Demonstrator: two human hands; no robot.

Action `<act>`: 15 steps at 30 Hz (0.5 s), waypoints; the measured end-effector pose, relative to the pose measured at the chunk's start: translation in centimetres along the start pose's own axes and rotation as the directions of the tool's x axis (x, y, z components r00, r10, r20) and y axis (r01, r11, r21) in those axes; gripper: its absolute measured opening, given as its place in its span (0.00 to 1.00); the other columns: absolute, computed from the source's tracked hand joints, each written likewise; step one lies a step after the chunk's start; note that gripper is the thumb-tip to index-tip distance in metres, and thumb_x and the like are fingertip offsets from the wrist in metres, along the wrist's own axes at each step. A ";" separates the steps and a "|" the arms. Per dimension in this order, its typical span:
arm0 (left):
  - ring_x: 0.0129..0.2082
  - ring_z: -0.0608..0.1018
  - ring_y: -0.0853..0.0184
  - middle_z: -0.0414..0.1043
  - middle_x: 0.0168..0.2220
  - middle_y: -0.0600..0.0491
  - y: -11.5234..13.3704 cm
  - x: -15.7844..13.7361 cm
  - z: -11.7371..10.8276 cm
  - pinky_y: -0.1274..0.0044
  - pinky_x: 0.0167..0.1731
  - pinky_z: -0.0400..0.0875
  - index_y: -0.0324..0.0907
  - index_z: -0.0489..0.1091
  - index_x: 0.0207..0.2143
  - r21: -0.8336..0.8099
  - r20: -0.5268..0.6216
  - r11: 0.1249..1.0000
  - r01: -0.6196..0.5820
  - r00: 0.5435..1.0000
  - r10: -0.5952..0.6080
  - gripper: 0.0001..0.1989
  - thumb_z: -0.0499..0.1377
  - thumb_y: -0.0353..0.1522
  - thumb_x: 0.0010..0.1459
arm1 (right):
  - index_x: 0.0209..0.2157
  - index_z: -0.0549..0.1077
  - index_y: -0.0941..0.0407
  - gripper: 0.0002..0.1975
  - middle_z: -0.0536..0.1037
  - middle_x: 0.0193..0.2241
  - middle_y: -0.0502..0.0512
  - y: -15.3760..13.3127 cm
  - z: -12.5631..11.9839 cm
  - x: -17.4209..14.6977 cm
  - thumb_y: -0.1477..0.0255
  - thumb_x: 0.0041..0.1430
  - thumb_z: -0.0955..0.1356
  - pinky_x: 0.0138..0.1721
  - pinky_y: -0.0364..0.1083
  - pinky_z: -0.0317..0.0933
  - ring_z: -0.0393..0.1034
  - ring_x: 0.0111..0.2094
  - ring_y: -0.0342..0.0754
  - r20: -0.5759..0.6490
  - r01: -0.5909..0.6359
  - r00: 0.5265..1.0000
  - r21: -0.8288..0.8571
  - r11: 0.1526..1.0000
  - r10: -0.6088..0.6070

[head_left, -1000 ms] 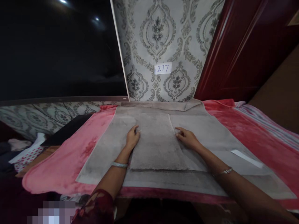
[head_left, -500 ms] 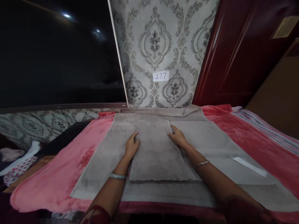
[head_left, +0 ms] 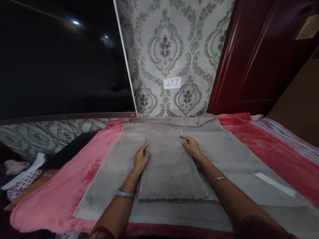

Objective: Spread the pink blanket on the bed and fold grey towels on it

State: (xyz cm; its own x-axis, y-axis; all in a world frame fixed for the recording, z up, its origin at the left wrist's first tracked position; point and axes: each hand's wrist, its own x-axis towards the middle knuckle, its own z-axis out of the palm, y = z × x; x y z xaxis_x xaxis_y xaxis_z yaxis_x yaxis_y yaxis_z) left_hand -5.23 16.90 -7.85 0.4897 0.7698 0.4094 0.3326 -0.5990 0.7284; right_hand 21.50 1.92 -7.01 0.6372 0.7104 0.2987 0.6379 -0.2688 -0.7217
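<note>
Pink-red plush blanket underneath, w/ a big grey plush cloth spread on it. Smaller grey plush rectangle lies flat on that cloth, btwn its near & far edges. White flat strip nr the cloth's R edge. L hand at the rectangle's L edge, thumb & fingers parted; R hand at its R edge, forefinger out, thumb apart. Beyond: white paper sign, "277", on patterned wallpaper.
</note>
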 end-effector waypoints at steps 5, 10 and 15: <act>0.55 0.77 0.59 0.77 0.54 0.48 0.0 0.0 0.2 0.64 0.59 0.69 0.43 0.73 0.55 0.010 0.023 1.000 -0.026 0.999 0.025 0.22 0.59 0.31 0.57 | 0.56 0.77 0.55 0.27 0.78 0.52 0.57 0.8 0.1 -0.3 0.76 0.54 0.63 0.56 0.50 0.64 0.72 0.51 0.51 -0.019 -0.004 1.000 -0.051 0.999 0.003; 0.55 0.76 0.57 0.75 0.56 0.46 0.0 -0.2 0.2 0.64 0.58 0.70 0.42 0.71 0.57 0.025 0.020 1.000 -0.013 1.000 0.012 0.25 0.61 0.33 0.56 | 0.56 0.77 0.56 0.27 0.79 0.48 0.59 1.1 0.2 -0.3 0.76 0.56 0.62 0.55 0.51 0.64 0.73 0.49 0.52 -0.039 0.016 0.999 -0.115 0.993 -0.020; 0.49 0.79 0.57 0.77 0.51 0.45 0.1 -0.3 0.2 0.63 0.54 0.72 0.40 0.71 0.58 0.069 0.035 0.998 0.004 0.999 -0.007 0.25 0.60 0.34 0.57 | 0.58 0.75 0.55 0.27 0.78 0.45 0.59 1.3 0.3 -0.3 0.74 0.58 0.62 0.53 0.50 0.66 0.73 0.46 0.51 -0.052 0.027 0.998 -0.169 0.985 -0.037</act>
State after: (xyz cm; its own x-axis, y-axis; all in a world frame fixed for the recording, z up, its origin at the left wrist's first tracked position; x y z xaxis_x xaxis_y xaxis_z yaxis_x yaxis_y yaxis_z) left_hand -5.16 16.57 -7.98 0.5156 0.7655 0.3848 0.3898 -0.6095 0.6903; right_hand 21.98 1.61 -8.22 0.6350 0.6853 0.3567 0.7190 -0.3552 -0.5974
